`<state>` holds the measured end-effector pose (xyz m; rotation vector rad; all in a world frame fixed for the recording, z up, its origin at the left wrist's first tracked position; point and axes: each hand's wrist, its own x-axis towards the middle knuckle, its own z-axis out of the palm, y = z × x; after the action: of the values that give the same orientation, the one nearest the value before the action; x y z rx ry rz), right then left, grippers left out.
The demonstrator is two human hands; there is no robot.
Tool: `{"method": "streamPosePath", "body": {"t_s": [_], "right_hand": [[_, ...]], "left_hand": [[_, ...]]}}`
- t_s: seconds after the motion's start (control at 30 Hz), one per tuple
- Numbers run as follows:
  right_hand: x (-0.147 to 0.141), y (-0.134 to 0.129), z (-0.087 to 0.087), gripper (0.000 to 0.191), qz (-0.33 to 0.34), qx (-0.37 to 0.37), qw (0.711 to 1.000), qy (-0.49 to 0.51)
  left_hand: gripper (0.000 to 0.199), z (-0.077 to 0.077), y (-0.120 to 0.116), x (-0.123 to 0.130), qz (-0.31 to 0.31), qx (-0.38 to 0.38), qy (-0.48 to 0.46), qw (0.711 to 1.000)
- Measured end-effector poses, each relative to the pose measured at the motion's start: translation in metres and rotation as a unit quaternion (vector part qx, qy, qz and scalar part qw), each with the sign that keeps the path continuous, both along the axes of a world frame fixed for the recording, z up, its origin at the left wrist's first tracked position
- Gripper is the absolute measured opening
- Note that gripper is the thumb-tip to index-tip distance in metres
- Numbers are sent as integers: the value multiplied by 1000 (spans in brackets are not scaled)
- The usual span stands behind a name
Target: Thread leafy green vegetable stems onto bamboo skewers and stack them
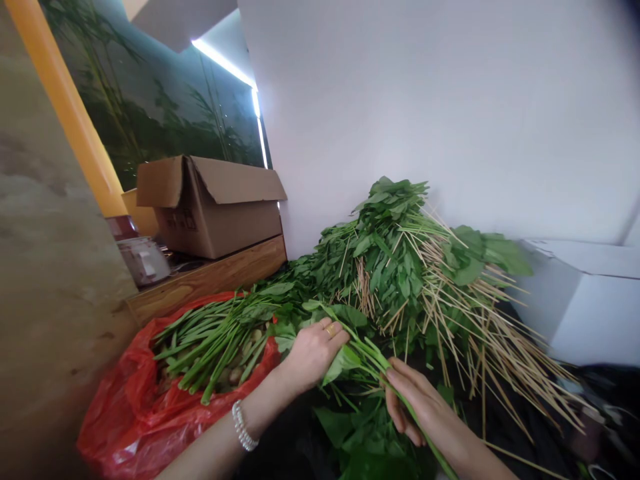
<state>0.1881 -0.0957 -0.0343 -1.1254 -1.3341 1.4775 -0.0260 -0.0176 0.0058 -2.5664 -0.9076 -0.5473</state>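
My left hand [316, 352], with a ring and a beaded bracelet, is closed on the leafy upper part of a few green leafy stems [367, 353]. Lower on the same stems, my right hand [413, 400] has its fingers curled around them, and one long stem runs down past its palm. Large loose leaves [365, 433] lie below and between my hands. To the left, an open red plastic bag [127, 400] bears a bunch of trimmed green stems [215, 340], with roundish brownish things partly hidden under them.
Behind my hands rises a heap of leafy greens [385, 233] with many thin wooden sticks [465, 320] poking out to the right. An open cardboard box [220, 213] stands on a wooden ledge [215, 277] at back left. A white box [595, 293] is at right.
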Motion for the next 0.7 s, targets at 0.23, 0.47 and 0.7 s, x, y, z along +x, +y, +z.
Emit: {"method": "streamPosePath", "body": {"t_s": [0.23, 0.47, 0.7], "right_hand": [[-3, -1, 0, 42, 23, 36, 999, -13], [11, 5, 8, 38, -7, 69, 998, -9], [7, 9, 0, 36, -24, 147, 983, -104]], "left_hand": [[12, -1, -3, 17, 1, -151, -268, 952], [23, 39, 20, -19, 81, -164, -595, 783], [28, 60, 5, -38, 51, -119, -488, 863]]}}
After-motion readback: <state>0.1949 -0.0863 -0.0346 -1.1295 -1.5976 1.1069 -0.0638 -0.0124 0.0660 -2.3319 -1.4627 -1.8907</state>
